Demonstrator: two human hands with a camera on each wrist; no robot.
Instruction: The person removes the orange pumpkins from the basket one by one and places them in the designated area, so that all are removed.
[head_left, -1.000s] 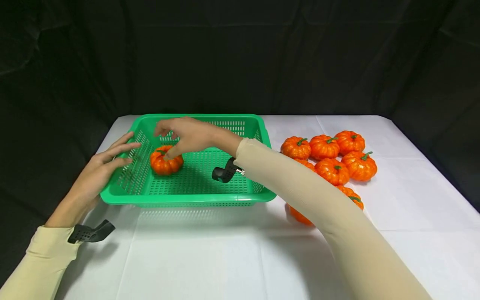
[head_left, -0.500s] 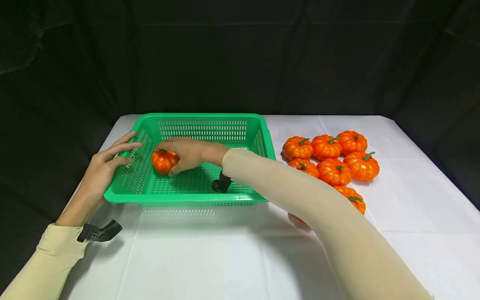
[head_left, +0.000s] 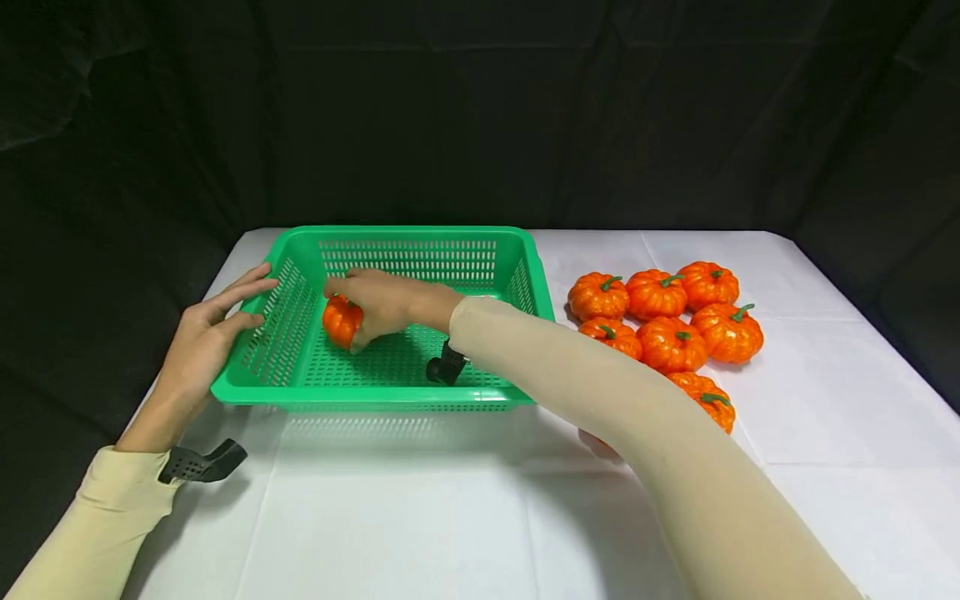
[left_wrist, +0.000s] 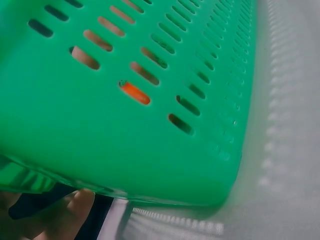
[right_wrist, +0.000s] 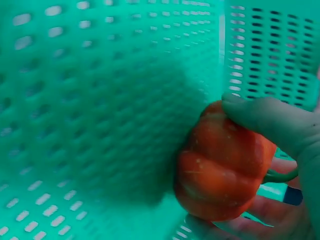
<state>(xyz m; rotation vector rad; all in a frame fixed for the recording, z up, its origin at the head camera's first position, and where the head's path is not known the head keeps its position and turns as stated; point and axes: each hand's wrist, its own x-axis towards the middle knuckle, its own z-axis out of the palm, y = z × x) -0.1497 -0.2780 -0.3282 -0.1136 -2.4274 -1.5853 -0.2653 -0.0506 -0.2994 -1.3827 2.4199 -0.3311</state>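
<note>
In the head view, a small orange pumpkin (head_left: 342, 323) is inside the green plastic basket (head_left: 405, 396), towards its left end. My right hand (head_left: 386, 307) grips this pumpkin from the right. The right wrist view shows the thumb (right_wrist: 270, 117) on one side of the pumpkin (right_wrist: 220, 165) and fingers on the other, with its green stem facing the palm. Fairly straight fingers of my left hand (head_left: 206, 337) rest at the basket's left rim. Through a slot of the basket wall (left_wrist: 125, 145), the left wrist view shows a bit of orange.
Several more orange pumpkins (head_left: 670, 344) lie grouped on the white cloth (head_left: 847, 392) right of the basket; my right sleeve (head_left: 600, 392) crosses in front and hides part of them. A black cloth (head_left: 480, 117) hangs behind the table.
My right hand has come down from above the pumpkin and taken hold of it. The pumpkin has tilted and shifted slightly right. My left hand stays at the rim.
</note>
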